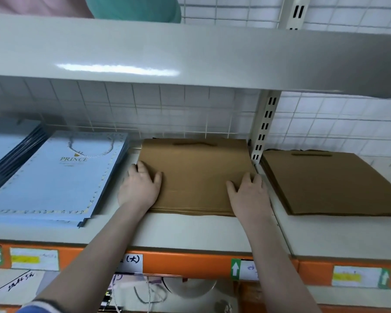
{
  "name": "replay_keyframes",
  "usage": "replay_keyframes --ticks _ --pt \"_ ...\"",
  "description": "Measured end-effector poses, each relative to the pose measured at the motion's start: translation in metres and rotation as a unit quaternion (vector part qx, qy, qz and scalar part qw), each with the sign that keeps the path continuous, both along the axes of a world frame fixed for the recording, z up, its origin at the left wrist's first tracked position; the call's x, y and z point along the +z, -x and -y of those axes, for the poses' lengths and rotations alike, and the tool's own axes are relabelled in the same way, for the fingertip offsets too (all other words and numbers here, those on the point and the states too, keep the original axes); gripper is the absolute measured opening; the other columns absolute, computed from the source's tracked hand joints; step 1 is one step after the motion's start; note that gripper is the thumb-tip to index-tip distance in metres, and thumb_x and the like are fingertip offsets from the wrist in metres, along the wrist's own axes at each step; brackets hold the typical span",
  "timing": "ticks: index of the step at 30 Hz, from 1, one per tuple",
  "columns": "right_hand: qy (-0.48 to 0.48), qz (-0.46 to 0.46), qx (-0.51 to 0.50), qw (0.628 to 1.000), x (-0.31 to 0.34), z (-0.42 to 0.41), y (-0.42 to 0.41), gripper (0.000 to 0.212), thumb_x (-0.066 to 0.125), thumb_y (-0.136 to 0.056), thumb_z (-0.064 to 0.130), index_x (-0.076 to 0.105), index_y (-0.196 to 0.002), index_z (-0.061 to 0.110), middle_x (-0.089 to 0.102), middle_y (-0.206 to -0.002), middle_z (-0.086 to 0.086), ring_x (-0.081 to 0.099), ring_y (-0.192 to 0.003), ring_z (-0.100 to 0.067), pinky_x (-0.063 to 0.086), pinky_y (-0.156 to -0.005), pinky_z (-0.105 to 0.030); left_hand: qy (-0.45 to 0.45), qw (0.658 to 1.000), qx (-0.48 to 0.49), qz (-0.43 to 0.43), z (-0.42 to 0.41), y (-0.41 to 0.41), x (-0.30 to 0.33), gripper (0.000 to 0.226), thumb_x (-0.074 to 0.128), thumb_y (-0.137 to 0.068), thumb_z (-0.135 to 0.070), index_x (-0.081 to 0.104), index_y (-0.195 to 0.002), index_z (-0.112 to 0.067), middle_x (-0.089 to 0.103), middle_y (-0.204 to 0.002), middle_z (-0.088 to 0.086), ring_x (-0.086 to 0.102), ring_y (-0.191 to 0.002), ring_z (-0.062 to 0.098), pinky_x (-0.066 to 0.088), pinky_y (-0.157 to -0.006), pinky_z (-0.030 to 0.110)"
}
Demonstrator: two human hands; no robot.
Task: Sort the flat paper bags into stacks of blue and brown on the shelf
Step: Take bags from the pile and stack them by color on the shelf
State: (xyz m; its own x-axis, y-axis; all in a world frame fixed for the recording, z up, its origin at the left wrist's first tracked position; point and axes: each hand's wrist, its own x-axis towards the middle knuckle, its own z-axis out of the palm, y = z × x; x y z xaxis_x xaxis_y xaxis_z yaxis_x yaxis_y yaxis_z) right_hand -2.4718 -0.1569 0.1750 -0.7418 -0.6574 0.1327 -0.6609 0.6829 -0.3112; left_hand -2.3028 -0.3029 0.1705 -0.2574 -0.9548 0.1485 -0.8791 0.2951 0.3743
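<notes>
Head camera, close to the shelf, looking forward and slightly down

One wide-angle view from the person's head faces the shelf (190,231) at arm's reach; both forearms enter from the bottom edge, the upper shelf (190,57) crosses the top, and the wire-grid back panel (190,109) fills the rear, straight lines bowing at the edges.

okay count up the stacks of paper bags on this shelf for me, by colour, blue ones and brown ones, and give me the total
Blue stacks: 2, the PRINCE stack and the stack cut off at the left edge.
Brown stacks: 2, the stack under the left hand and right hand, and the stack in the right bay.
Total: 4 stacks.
</notes>
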Motion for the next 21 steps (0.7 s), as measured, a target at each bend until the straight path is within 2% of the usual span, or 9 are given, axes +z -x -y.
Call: replay_keyframes --ticks 4,7,10,13,16,21 --pt "0.0 -0.032 -0.007 0.999 -0.002 -0.003 -0.005 0.069 0.028 -0.097 0.053 0.024 -0.147 0.006 0.027 -0.149 -0.019 0.028 -0.137 -0.03 0.029 -0.109 -0.038 0.079 0.997 -0.002 -0.001 -0.008 -0.006 0.004 0.057 0.038 -0.096 -0.046 0.044 -0.134 -0.004 0.039 -0.139 0.018 0.038 -0.127 0.034 0.031 -0.103 0.04" --pt "0.023 -0.064 0.005 0.998 0.0 -0.009 -0.013 0.066 0.029 -0.097 0.052 0.027 -0.146 0.008 0.026 -0.15 -0.019 0.024 -0.139 -0.031 0.025 -0.111 -0.042 0.117 0.993 0.017 0.008 -0.02 -0.017 0.005 0.056 0.04 -0.096 -0.044 0.044 -0.135 -0.005 0.036 -0.143 0.019 0.033 -0.132 0.034 0.026 -0.107 0.041" --pt "0.04 -0.077 0.037 0.996 0.003 -0.014 -0.025 0.062 0.037 -0.097 0.046 0.028 -0.145 0.009 0.028 -0.15 -0.018 0.025 -0.14 -0.031 0.025 -0.112 -0.042 0.147 0.988 0.031 0.015 -0.035 -0.032 -0.002 0.056 0.048 -0.094 -0.04 0.043 -0.136 -0.004 0.032 -0.146 0.022 0.024 -0.138 0.035 0.02 -0.111 0.042" --pt "0.046 -0.05 0.069 0.995 -0.001 -0.018 -0.051 0.063 0.04 -0.097 0.043 0.026 -0.146 0.007 0.026 -0.151 -0.018 0.021 -0.142 -0.03 0.022 -0.114 -0.041 0.155 0.987 0.044 0.01 -0.048 -0.053 -0.008 0.058 0.057 -0.09 -0.035 0.043 -0.136 -0.003 0.031 -0.147 0.025 0.02 -0.14 0.037 0.016 -0.113 0.045" --pt "0.046 -0.041 0.105 0.993 -0.004 -0.019 -0.082 0.064 0.039 -0.097 0.044 0.026 -0.147 0.006 0.026 -0.152 -0.017 0.018 -0.143 -0.03 0.018 -0.116 -0.04 0.171 0.983 0.064 -0.009 -0.053 -0.082 -0.01 0.06 0.066 -0.084 -0.03 0.048 -0.131 0.003 0.036 -0.141 0.031 0.025 -0.137 0.043 0.021 -0.112 0.051" --pt "0.049 -0.032 0.149 0.987 0.0 -0.004 -0.137 0.063 0.04 -0.097 0.043 0.028 -0.146 0.006 0.028 -0.152 -0.017 0.019 -0.143 -0.029 0.016 -0.116 -0.039 0.174 0.978 0.104 -0.04 -0.054 -0.148 -0.007 0.059 0.062 -0.087 -0.034 0.049 -0.13 0.004 0.037 -0.14 0.033 0.026 -0.136 0.046 0.021 -0.11 0.051"
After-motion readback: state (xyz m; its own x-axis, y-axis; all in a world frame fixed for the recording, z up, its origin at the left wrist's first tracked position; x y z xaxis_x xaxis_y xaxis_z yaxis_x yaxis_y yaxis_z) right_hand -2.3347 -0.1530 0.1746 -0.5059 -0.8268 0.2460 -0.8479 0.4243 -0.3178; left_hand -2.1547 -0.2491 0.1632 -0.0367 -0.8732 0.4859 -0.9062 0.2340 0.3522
